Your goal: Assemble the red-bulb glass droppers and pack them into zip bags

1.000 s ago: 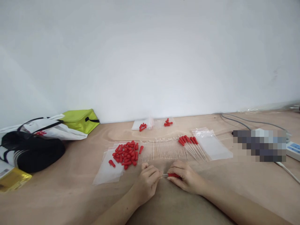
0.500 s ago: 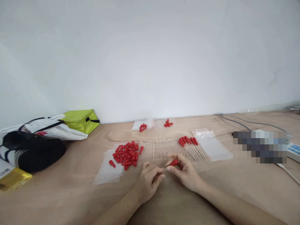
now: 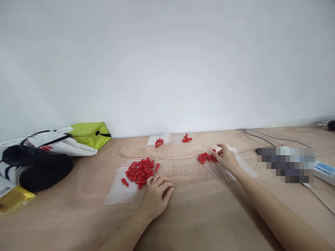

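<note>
My right hand [image 3: 227, 157] is at the row of glass droppers with red rubber bulbs [image 3: 206, 157]. Its thumb and fingers close around the bulb end of a dropper [image 3: 214, 151], partly hidden by the hand. My left hand [image 3: 158, 195] rests on the table, fingers loosely curled, thumb apart, with nothing visible in it. Just beyond it is a pile of loose red rubber bulbs [image 3: 141, 170] on clear zip bags [image 3: 117, 190]. Glass tubes without bulbs [image 3: 187, 166] lie side by side between the pile and the bulbed droppers.
Farther back lie small bags with red bulbs [image 3: 159, 142] and another small bulb group [image 3: 186, 138]. More zip bags [image 3: 246, 165] lie under my right wrist. A black cap [image 3: 44, 170], white bag [image 3: 62, 144] and green bag [image 3: 90, 134] stand left; a power strip [image 3: 324, 170] and cables right.
My right hand has moved right and away from me, from beside the left hand to the bulbed droppers, carrying a dropper. My left hand has shifted slightly left and its fingers have loosened.
</note>
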Action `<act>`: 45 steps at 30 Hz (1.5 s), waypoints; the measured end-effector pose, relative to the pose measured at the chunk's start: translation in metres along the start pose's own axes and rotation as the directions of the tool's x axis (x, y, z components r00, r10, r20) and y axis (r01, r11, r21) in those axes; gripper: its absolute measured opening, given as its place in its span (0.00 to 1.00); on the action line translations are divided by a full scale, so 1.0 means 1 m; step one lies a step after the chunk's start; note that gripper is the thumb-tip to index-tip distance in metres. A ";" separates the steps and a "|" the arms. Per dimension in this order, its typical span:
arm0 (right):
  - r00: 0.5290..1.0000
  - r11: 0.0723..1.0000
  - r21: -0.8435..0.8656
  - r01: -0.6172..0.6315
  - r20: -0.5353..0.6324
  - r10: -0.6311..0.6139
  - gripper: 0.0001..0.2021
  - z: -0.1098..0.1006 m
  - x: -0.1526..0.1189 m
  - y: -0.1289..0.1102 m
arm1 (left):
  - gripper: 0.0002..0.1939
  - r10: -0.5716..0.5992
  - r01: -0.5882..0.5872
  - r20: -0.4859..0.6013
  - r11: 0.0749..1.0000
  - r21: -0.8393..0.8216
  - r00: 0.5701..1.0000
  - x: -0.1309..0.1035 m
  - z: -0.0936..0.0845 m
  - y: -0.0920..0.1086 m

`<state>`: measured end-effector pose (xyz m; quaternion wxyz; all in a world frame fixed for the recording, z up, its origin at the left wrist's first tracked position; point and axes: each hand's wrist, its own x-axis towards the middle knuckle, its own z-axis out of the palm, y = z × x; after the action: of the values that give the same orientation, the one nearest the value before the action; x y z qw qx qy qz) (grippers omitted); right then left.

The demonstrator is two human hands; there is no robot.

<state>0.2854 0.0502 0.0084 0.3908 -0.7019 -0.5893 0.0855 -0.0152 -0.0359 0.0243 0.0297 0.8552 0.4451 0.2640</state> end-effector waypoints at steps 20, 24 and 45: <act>0.959 0.920 -0.286 0.269 0.163 -0.230 0.12 0.017 -0.027 -0.026 | 0.06 -0.010 0.010 0.020 1.000 0.015 1.000 -0.002 0.001 -0.002; 0.970 0.915 -0.328 0.235 0.139 -0.199 0.09 0.019 -0.027 -0.024 | 0.06 -0.007 0.007 0.019 1.000 0.017 1.000 -0.003 0.002 -0.003; 0.941 0.889 -0.451 0.078 0.327 0.083 0.11 0.011 -0.037 -0.053 | 0.06 -0.010 0.009 0.037 1.000 0.021 0.999 -0.003 0.003 -0.004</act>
<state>0.2285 0.0217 0.0227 0.1076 -0.7496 -0.6500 0.0637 -0.0185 -0.0352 0.0197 0.0304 0.8581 0.4512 0.2432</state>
